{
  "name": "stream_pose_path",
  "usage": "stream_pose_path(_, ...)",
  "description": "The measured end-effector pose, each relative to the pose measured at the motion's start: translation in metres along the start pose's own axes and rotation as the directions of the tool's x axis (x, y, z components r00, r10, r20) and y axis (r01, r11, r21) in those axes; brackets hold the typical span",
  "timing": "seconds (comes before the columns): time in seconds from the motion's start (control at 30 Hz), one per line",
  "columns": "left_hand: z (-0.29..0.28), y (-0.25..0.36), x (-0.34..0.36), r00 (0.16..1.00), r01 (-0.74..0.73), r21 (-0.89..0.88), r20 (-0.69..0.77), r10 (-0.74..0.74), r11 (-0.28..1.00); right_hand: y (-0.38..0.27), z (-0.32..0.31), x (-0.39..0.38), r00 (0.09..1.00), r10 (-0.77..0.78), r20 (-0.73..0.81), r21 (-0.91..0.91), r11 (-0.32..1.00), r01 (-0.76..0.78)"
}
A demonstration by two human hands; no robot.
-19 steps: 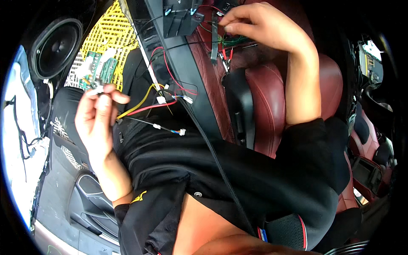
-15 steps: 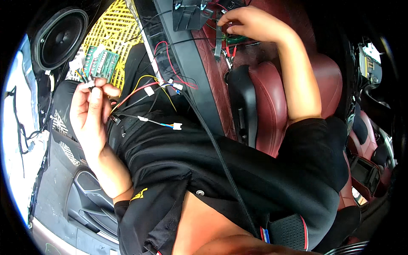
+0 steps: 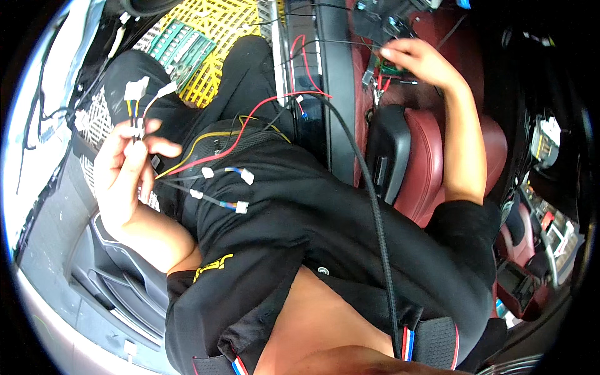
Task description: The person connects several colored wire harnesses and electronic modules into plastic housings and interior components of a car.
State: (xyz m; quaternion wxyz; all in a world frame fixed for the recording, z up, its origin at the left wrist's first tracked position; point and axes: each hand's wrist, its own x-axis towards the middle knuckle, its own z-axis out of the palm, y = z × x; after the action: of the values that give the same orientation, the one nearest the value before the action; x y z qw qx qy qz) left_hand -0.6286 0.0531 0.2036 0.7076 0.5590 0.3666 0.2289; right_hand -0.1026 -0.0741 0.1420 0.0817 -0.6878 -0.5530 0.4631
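My left hand [image 3: 128, 169] is closed around a bundle of thin wires, a wiring harness. White plug connectors [image 3: 136, 89] stick up above its fingers. From the same hand, a red wire [image 3: 244, 128] and a yellow wire trail away to the right. Grey leads with small white connectors [image 3: 242, 207] lie across my black shirt. My right hand [image 3: 419, 61] is stretched far out over the dark red seat, fingers bent together; what they hold, if anything, is hidden. Just below its fingertips are a tool with red handles [image 3: 382, 84] and a green object [image 3: 392, 71].
A green tool case [image 3: 182, 53] lies on the yellow grid mat [image 3: 220, 74] beside my knees. The door panel [image 3: 69, 250] is on the left, the red seat [image 3: 420, 162] on the right. A thick black cable [image 3: 369, 175] runs down across my body.
The view has shifted, so most things sit farther right. My left hand has turned the harness connectors upright. My right hand's fingers have drawn together near the tools.
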Motion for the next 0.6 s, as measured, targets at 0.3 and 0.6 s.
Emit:
stream_pose_path(0.3, -0.018, -0.020, -0.003, 0.983, 0.111, -0.007, 0.146, -0.109, 0.994, -0.077, -0.010, -0.168, 0.850, -0.159, -0.502, -0.003, 0.983, 0.182)
stream_pose_path(0.6, -0.064, 0.002, -0.017, 0.972, 0.095, -0.030, 0.220, -0.087, 0.995, -0.034, -0.026, -0.259, 0.617, 0.349, -0.705, 0.070, 0.900, -0.430)
